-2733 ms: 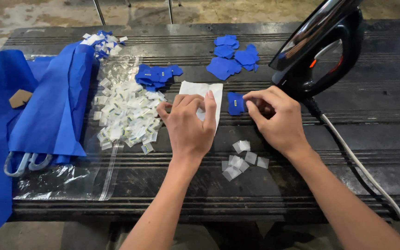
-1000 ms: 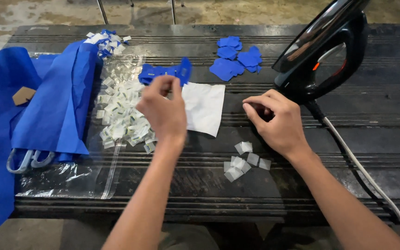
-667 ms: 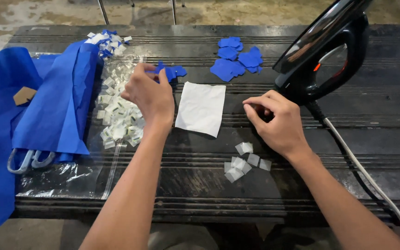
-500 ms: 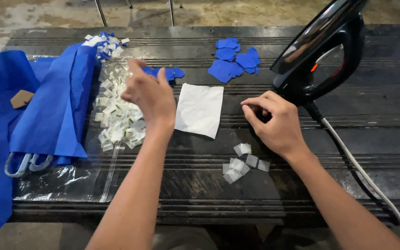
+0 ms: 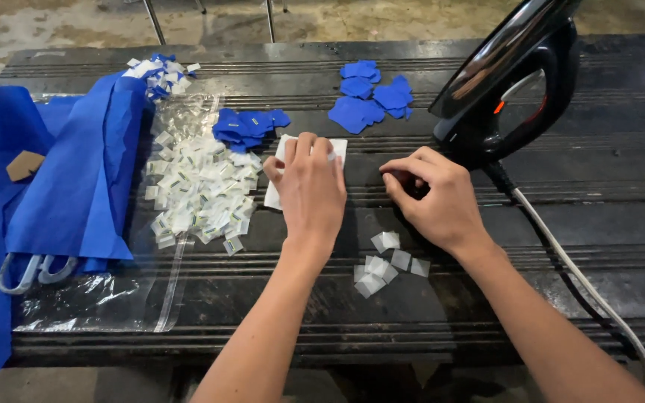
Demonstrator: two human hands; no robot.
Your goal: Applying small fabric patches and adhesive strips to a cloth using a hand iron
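My left hand [image 5: 309, 190] lies palm down on a white square sheet [image 5: 337, 146] in the middle of the dark table [image 5: 263, 343], covering most of it. A small stack of blue fabric pieces [image 5: 248, 125] sits just beyond its thumb side. My right hand [image 5: 434, 201] rests to the right with its fingers curled and fingertips pinched together on the table; what they hold, if anything, is hidden. A few small white squares [image 5: 384, 263] lie between my two forearms.
A black iron [image 5: 509, 82] stands tilted at the right, its pale cord [image 5: 587, 287] trailing toward me. More blue pieces [image 5: 367, 101] lie at the back. A heap of small white labels [image 5: 195, 190] rests on a clear plastic bag [image 5: 98, 298]. Folded blue fabric [image 5: 76, 172] fills the left.
My left hand left the white sheet, reached out to the blue stack at the left, then came back and settled flat on the sheet. My right hand stayed curled in place.
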